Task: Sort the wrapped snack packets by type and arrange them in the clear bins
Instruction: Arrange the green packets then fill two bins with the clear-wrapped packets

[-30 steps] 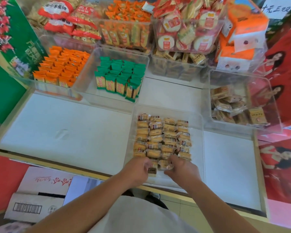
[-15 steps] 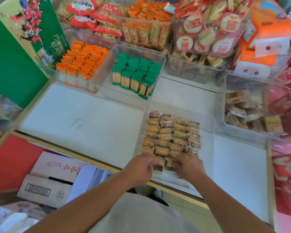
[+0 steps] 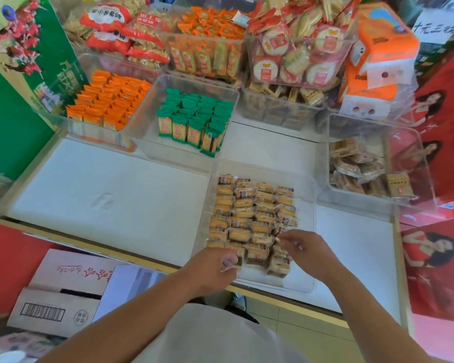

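The golden-brown biscuit packets in clear wrappers (image 3: 252, 213) lie flat in tidy columns inside the shallow clear plastic bin (image 3: 300, 280) at lower centre of the frame, filled from the far wall toward me so the bare strip is nearest my reach. My left hand (image 3: 212, 271) sits at the near left corner, fingers curled tight, pinching the wrapper edge of a near-row packet (image 3: 238, 254), I judge to square it with its column. My right hand (image 3: 304, 248) hovers over the right-hand column, fingertips drawn together at a crinkled wrapper; whether they have hold of it I cannot tell. Further up, the upright green-wrapped packets (image 3: 194, 121) and orange-wrapped packets (image 3: 108, 100) stand in their own bins, one type each. At right, loose tan packets (image 3: 359, 169) lie jumbled in another bin, apparently unsorted. The white shelf surface (image 3: 116, 195) spreads to the left.
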The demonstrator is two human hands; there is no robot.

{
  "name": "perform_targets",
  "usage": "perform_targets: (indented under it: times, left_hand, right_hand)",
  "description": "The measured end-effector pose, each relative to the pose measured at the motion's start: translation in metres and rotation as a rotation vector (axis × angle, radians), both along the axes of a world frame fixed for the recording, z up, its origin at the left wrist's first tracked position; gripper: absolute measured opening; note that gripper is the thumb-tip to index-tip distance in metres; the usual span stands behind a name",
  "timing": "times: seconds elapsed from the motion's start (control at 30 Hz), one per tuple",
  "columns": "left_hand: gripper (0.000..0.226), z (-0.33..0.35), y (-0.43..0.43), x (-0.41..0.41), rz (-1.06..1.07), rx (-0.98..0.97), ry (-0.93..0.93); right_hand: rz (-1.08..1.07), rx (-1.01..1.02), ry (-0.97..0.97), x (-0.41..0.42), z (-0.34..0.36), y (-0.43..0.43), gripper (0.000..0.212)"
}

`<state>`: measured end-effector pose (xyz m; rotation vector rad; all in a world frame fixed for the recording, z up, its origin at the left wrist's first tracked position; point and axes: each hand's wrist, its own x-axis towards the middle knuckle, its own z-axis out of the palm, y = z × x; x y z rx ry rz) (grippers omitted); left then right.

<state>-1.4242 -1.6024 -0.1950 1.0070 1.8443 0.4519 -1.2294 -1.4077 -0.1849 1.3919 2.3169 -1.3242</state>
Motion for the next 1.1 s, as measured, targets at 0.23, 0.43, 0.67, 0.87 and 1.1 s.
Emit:
perform_targets:
  times: [0.23,0.43,0.67,0.87,1.1]
  left_hand:
    - [0.033,-0.009,-0.001,0.013,-0.025,0.066,0.044]
    - [0.025,-0.008,0.002,0.018,-0.014,0.109,0.091]
    - [0.025,-0.004,0.033,0.025,-0.002,0.135,0.174]
    - [0.024,-0.003,0.072,0.016,0.076,0.125,0.197]
    - [0.019,0.002,0.132,-0.011,0.144,0.183,0.209]
  right_hand:
    - [0.068,0.15,-0.118,0.036,0.009,-0.057,0.036]
    - [0.183,0.349,-0.105,0.042,-0.019,-0.072,0.027]
    - [0.174,0.408,-0.133,0.036,-0.014,-0.043,0.027]
    - [0.167,0.496,-0.156,0.02,-0.009,-0.012,0.025]
    - [0.109,0.653,-0.1,-0.01,-0.015,0.038,0.019]
